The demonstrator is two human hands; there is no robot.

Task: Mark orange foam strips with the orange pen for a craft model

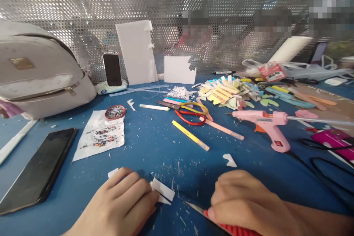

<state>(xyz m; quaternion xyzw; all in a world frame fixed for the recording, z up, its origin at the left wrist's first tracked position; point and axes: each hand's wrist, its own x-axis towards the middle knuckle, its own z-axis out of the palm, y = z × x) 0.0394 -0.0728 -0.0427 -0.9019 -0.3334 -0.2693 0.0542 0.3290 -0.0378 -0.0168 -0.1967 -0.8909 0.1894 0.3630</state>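
Near the front edge of the view, my left hand (118, 202) has its fingers curled over a small white cut piece (163, 190) that looks like foam board or card. A slit divides the piece's right end. Another white scrap (113, 173) peeks out behind the knuckles. To the right, my right hand (246, 201) is closed around the red ribbed handle of a craft knife (197, 208). Its pointed metal blade aims left toward the white piece, apart from it. A white heart-like offcut (229, 160) lies just beyond my right hand.
Scissors (190, 111), a yellow marker (190, 135), and a pink glue gun (265, 121) with its cord lie ahead. Colourful paper scraps (224, 90) are piled behind. Phones (41, 169), beads on white paper (116, 147), and a backpack (41, 70) occupy the left.
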